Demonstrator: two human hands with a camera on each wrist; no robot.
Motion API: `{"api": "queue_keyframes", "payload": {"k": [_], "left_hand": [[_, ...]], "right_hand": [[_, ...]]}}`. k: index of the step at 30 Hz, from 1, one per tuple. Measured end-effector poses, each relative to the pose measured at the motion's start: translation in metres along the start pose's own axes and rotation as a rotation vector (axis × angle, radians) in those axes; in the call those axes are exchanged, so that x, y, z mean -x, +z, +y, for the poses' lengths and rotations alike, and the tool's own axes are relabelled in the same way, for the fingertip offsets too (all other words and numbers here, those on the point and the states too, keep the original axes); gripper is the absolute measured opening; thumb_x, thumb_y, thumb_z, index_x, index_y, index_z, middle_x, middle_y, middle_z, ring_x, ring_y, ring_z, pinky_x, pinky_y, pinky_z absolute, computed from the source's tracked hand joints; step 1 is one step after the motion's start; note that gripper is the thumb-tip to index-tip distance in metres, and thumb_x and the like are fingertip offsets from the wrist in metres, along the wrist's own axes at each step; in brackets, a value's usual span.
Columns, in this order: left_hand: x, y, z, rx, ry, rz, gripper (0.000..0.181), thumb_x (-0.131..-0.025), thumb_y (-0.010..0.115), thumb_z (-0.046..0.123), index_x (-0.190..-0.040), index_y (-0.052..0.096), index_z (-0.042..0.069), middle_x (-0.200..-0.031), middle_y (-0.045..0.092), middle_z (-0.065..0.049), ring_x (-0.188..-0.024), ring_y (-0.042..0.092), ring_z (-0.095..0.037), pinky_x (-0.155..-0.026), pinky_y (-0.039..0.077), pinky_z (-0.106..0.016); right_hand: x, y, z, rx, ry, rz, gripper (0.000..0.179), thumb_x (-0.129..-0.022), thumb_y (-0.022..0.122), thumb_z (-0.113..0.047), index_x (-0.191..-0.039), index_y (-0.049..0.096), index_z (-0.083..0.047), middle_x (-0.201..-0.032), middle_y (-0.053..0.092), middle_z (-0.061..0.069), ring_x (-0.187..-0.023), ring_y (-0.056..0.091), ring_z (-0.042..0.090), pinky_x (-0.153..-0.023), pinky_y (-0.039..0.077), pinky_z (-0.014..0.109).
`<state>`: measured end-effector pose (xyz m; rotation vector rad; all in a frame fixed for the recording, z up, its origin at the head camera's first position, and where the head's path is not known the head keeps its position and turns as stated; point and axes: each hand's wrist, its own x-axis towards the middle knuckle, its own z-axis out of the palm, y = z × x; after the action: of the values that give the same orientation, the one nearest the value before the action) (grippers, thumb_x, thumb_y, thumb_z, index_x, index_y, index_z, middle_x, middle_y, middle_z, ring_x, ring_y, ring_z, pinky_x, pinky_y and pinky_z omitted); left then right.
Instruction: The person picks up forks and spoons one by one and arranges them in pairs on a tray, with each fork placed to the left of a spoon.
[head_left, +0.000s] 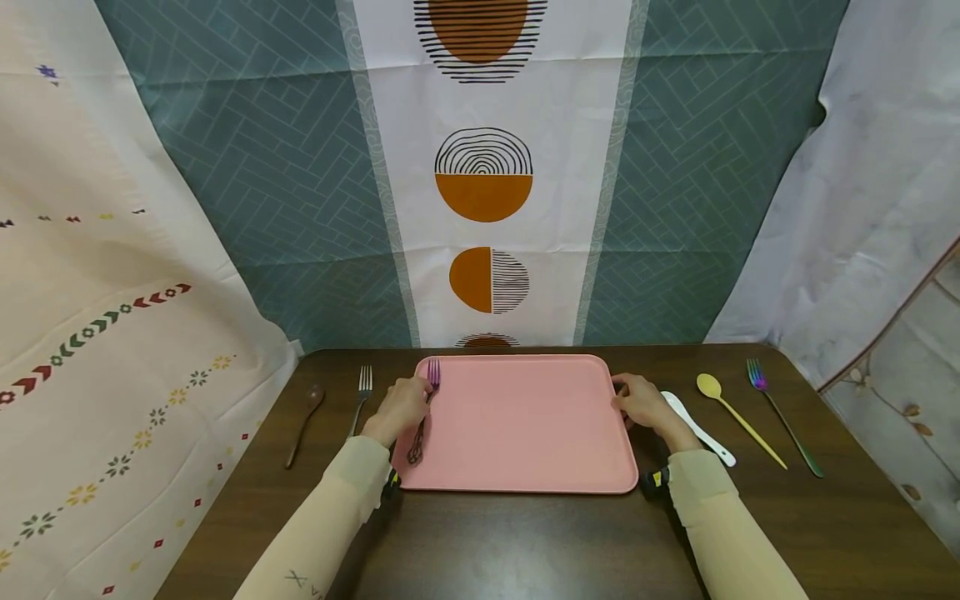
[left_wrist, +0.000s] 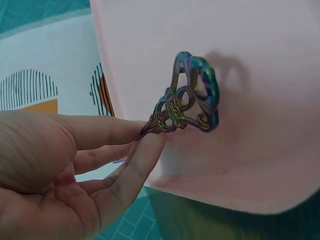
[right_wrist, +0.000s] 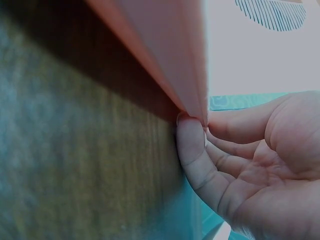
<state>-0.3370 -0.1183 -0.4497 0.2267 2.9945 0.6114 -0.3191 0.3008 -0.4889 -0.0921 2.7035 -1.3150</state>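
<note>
A pink rectangular tray (head_left: 517, 425) lies on the dark wooden table. Over its left side, my left hand (head_left: 405, 407) pinches a purple-tined fork (head_left: 434, 372) between thumb and finger. The tines point away from me. In the left wrist view, the fork's openwork iridescent handle (left_wrist: 192, 95) sticks out past the fingertips and casts a shadow on the tray. My right hand (head_left: 647, 404) pinches the tray's right edge, thumb and finger on the rim in the right wrist view. Whether that edge is lifted, I cannot tell.
Left of the tray lie a brown wooden spoon (head_left: 304, 425) and a silver fork (head_left: 364, 387). To the right are a white spoon (head_left: 701, 432), a yellow spoon (head_left: 708, 386) and a rainbow-coloured fork (head_left: 783, 421). A patterned cloth (head_left: 487, 283) hangs behind the table.
</note>
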Motion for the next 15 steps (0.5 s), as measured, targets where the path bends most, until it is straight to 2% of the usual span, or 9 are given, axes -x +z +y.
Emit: {"api": "queue_keyframes", "payload": {"k": [6,10,15], "left_hand": [[-0.0006,0.0034,-0.0040,0.003,0.012,-0.001,0.028,-0.095,0.064,-0.001,-0.122,0.072,-0.002,-0.094,0.070,-0.011,-0.078,0.058,-0.027,-0.066,0.050,-0.037],[-0.0016,0.0051,-0.0055,0.003,0.011,-0.005,0.027,-0.096,0.064,-0.001,-0.122,0.073,-0.002,-0.094,0.069,-0.011,-0.077,0.058,-0.027,-0.061,0.048,-0.035],[-0.0026,0.0064,-0.0057,0.006,0.011,-0.005,0.027,-0.097,0.063,-0.001,-0.122,0.072,-0.002,-0.096,0.070,-0.012,-0.077,0.058,-0.026,-0.061,0.048,-0.035]], "right_hand": [[0.0003,-0.0002,-0.0007,-0.005,0.000,-0.004,0.052,-0.098,0.054,0.002,-0.145,0.040,0.018,-0.092,0.060,0.020,-0.064,0.066,0.020,-0.059,0.060,0.038],[-0.0006,-0.0009,0.0003,-0.005,0.004,-0.008,0.052,-0.098,0.055,0.002,-0.145,0.039,0.018,-0.093,0.060,0.021,-0.065,0.066,0.020,-0.059,0.060,0.038],[-0.0011,-0.0003,0.0012,-0.017,0.004,-0.011,0.053,-0.098,0.054,0.002,-0.146,0.039,0.018,-0.092,0.059,0.020,-0.064,0.066,0.020,-0.058,0.060,0.038]]}}
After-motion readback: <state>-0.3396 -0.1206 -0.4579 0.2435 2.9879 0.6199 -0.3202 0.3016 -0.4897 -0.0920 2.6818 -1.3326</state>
